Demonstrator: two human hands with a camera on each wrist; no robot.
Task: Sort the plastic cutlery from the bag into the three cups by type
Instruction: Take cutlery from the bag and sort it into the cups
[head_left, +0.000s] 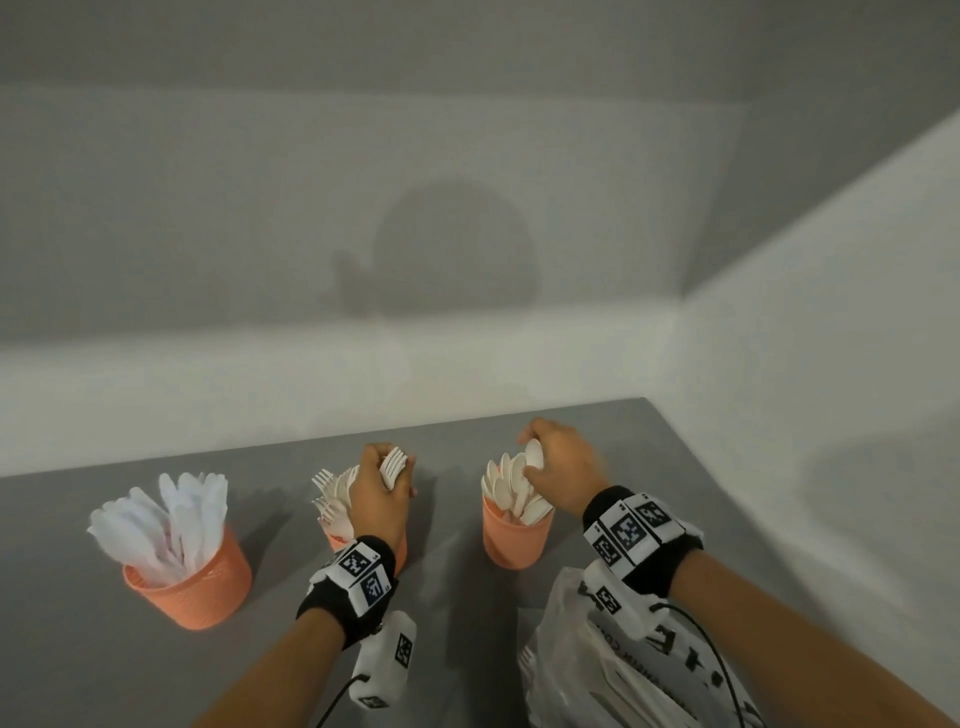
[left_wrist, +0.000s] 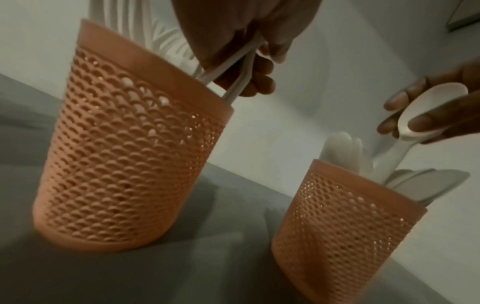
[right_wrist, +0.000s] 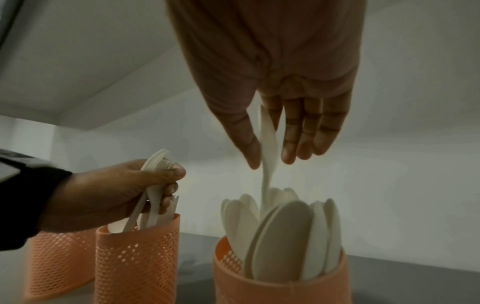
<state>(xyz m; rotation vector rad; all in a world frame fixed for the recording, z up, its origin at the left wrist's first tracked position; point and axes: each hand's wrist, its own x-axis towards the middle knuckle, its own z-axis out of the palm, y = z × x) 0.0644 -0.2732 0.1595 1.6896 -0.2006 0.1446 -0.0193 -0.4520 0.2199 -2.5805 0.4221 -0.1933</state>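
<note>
Three orange mesh cups stand in a row on the grey table. The left cup (head_left: 200, 584) holds white knives. The middle cup (left_wrist: 124, 144) holds white forks. My left hand (head_left: 382, 491) grips a bunch of forks (head_left: 393, 465), their handles dipping into that cup. The right cup (head_left: 514, 540) is full of white spoons. Above it my right hand (head_left: 558, 467) pinches one spoon (right_wrist: 267, 148) between thumb and fingers, bowl up, its handle reaching down among the other spoons. The plastic bag (head_left: 613, 665) lies at the front right under my right forearm.
White walls close off the table (head_left: 78, 649) at the back and on the right. The cups stand about a hand's width apart.
</note>
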